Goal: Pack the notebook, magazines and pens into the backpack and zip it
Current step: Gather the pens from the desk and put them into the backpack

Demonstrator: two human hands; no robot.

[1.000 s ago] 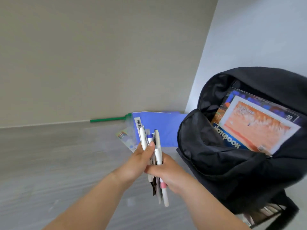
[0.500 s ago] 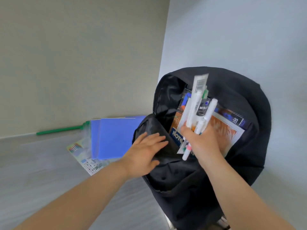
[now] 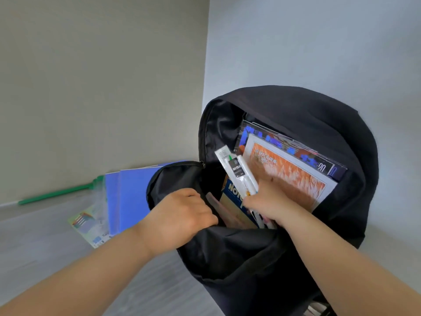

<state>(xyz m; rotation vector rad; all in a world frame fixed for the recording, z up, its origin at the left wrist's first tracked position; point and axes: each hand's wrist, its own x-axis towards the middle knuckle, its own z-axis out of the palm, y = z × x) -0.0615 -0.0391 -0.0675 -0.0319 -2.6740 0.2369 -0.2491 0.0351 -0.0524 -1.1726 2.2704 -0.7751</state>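
Inside the backpack (image 3: 319, 119), pens (image 3: 242, 175) now sit lower.

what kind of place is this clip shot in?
Likely an indoor room corner, home or office unclear: two plain walls meet behind the black backpack, which stands on a grey wood-grain surface beside blue folders.

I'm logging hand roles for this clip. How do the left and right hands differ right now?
The left hand grips the front edge of the backpack, holding it open; the right hand grips the pens. The left hand sits at the rim; the right hand reaches inside, beside the notebook. Both are curled round something.
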